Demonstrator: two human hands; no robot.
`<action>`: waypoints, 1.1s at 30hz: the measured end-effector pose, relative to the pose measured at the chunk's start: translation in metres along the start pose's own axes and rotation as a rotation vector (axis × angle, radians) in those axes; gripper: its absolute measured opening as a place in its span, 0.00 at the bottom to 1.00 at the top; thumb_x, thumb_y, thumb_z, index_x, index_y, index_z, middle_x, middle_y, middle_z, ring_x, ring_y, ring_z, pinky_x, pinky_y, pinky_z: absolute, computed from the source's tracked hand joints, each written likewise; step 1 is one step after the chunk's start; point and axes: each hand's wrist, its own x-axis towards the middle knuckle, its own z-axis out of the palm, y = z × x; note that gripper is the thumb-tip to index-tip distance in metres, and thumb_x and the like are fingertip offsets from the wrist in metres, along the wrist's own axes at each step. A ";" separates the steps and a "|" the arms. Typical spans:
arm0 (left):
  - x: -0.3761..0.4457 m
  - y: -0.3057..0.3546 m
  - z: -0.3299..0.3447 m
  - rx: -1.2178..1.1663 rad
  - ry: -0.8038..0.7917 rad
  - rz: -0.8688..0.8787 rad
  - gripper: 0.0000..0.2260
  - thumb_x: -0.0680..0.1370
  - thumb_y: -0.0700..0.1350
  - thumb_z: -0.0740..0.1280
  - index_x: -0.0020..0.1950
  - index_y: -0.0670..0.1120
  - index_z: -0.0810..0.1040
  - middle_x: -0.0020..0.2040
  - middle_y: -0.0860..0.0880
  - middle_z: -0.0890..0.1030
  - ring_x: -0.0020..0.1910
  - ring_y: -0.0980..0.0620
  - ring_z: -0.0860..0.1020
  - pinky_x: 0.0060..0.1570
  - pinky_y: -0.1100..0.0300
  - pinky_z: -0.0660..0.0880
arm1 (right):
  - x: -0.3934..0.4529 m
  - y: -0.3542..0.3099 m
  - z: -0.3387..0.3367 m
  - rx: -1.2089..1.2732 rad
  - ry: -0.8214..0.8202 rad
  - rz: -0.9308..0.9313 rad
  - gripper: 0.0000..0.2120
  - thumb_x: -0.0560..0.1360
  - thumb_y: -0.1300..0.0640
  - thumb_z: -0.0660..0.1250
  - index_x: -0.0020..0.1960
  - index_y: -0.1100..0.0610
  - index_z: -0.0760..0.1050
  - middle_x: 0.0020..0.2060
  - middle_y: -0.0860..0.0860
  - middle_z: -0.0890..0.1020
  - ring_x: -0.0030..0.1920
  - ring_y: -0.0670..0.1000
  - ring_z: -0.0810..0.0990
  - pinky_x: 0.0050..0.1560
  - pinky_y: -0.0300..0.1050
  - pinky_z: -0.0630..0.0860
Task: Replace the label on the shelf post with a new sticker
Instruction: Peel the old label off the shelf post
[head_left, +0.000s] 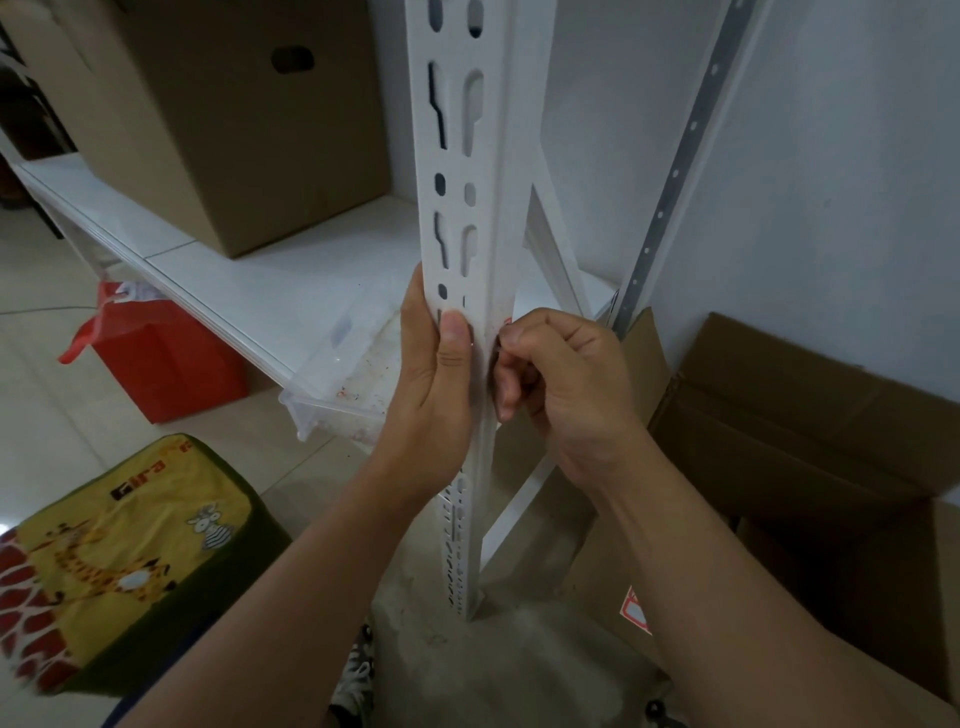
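A white slotted shelf post (460, 156) runs down the middle of the view. My left hand (436, 384) grips it from the left, thumb pressed on its front face. My right hand (561, 374) is at the post's right side with fingers curled, pinching at a label (506, 325) of which only a small red-and-white edge shows above my fingers. A red-and-white sticker (635, 610) lies on cardboard at the lower right, partly hidden by my right forearm.
A large cardboard box (234, 130) stands on the white shelf (260, 291). Below it are a clear plastic bin (337, 395) and a red bag (166, 358). A giraffe-print stool (130, 561) sits lower left. Open cardboard boxes (805, 441) fill the right.
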 end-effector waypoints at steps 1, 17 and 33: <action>0.000 0.000 0.000 -0.007 0.004 -0.001 0.21 0.84 0.51 0.46 0.76 0.47 0.53 0.55 0.53 0.74 0.50 0.56 0.76 0.53 0.61 0.76 | -0.001 -0.001 0.001 -0.010 0.009 -0.005 0.13 0.76 0.67 0.61 0.32 0.65 0.73 0.22 0.56 0.74 0.23 0.53 0.71 0.32 0.48 0.71; -0.037 -0.021 0.003 0.702 0.059 0.233 0.36 0.76 0.44 0.54 0.78 0.44 0.35 0.79 0.46 0.39 0.79 0.46 0.41 0.77 0.49 0.44 | -0.001 -0.006 -0.002 -0.051 -0.006 0.027 0.12 0.76 0.67 0.61 0.35 0.69 0.72 0.23 0.57 0.73 0.23 0.52 0.69 0.31 0.45 0.70; -0.033 -0.070 0.018 0.725 0.143 0.416 0.46 0.78 0.45 0.66 0.76 0.45 0.29 0.77 0.48 0.29 0.78 0.44 0.38 0.76 0.54 0.47 | -0.006 -0.005 -0.001 -0.146 0.018 -0.032 0.13 0.78 0.65 0.60 0.35 0.67 0.73 0.27 0.58 0.74 0.28 0.52 0.72 0.35 0.44 0.74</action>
